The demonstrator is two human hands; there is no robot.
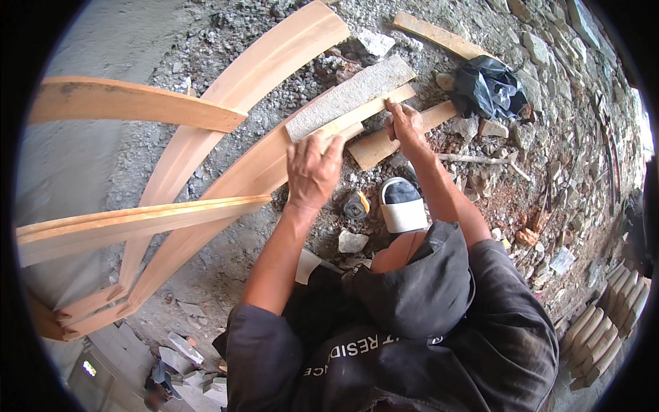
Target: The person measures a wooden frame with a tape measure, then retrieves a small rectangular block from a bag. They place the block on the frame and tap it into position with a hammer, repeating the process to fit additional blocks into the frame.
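Note:
My left hand (314, 168) lies over the lower end of a pale wooden strip (357, 118), its fingers spread and slightly blurred. Near that strip's far end my right hand (405, 127) is closed, thumb and forefinger pinching the edge. Against the strip lies a flat grey rough-faced slab (350, 96), both on a long curved wooden plank (240, 172). Beneath my right wrist runs a shorter brown board (374, 147). An orange and black tape measure (356, 205) sits on the gravel between my forearms, beside my sandalled foot (403, 209).
Another curved plank (274, 55) runs alongside on the left, crossed by two boards (130, 103). A black plastic bag (489, 88) and loose board (443, 36) lie at upper right. Broken stones (542, 51) cover the right; stacked curved pieces (594, 343) stand at lower right.

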